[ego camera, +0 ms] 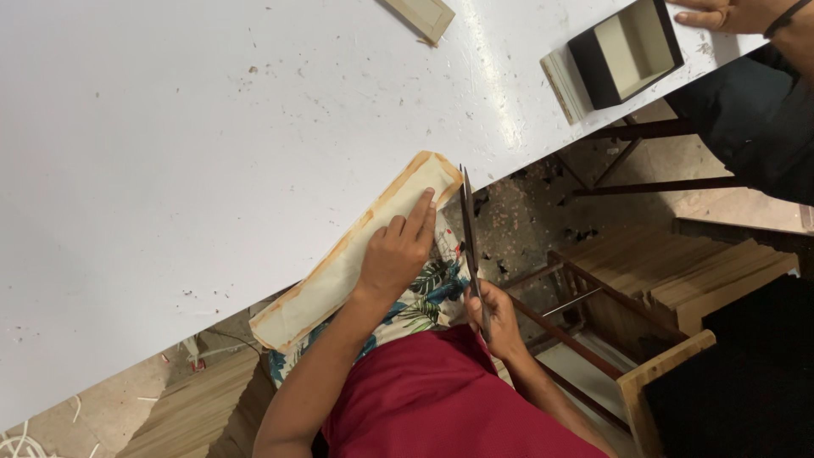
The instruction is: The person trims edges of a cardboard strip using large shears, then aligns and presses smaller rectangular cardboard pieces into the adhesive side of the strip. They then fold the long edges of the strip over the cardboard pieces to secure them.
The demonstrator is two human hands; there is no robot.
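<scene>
In the head view, a long cream panel (339,267) with tan-stained edges is seen lying slantwise over the lower edge of the white tabletop (186,136), running from about eight o'clock up to two o'clock. The left hand (397,254) is laid flat on its upper half, fingers nearly straight and pressed down on the surface, nothing being gripped. Just beside it, at three o'clock, a pair of dark scissors (471,246) is held by the right hand (496,318), which is closed round the handles; the blades point toward twelve o'clock along the panel's right edge, and how far they are parted cannot be told. A leaf-printed cloth (428,293) shows between the hands, with red clothing (432,403) below it. At one o'clock on the tabletop a black open box (625,53) is touched by another person's hand (721,13). A pale wooden piece (421,14) lies at twelve o'clock.
</scene>
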